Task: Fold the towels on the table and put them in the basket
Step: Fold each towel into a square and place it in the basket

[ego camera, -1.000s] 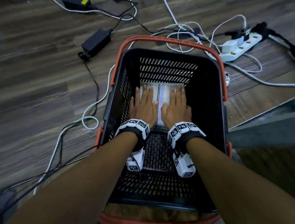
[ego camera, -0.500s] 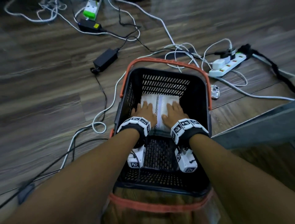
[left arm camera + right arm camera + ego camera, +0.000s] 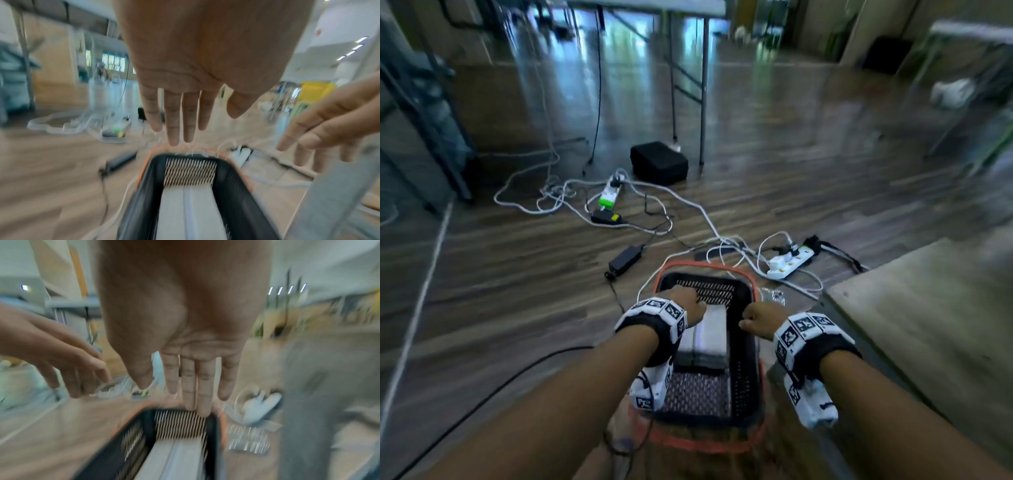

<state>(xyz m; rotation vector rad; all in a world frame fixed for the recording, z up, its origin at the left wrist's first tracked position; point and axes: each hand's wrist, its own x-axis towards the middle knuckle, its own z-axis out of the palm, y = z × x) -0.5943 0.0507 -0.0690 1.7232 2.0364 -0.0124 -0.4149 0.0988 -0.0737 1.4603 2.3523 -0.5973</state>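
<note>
Neither grip holds anything: left hand hangs above the basket with fingers straight, right hand over its right rim, fingers relaxed. Folded towel lies inside the basket on the floor.

Left wrist band hiding folded towel's left edge, basket cut by frame bottom, room background motion-blurred

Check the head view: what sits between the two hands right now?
In the head view, the folded towel in the black basket lies between the left hand and right hand, below them.
</note>
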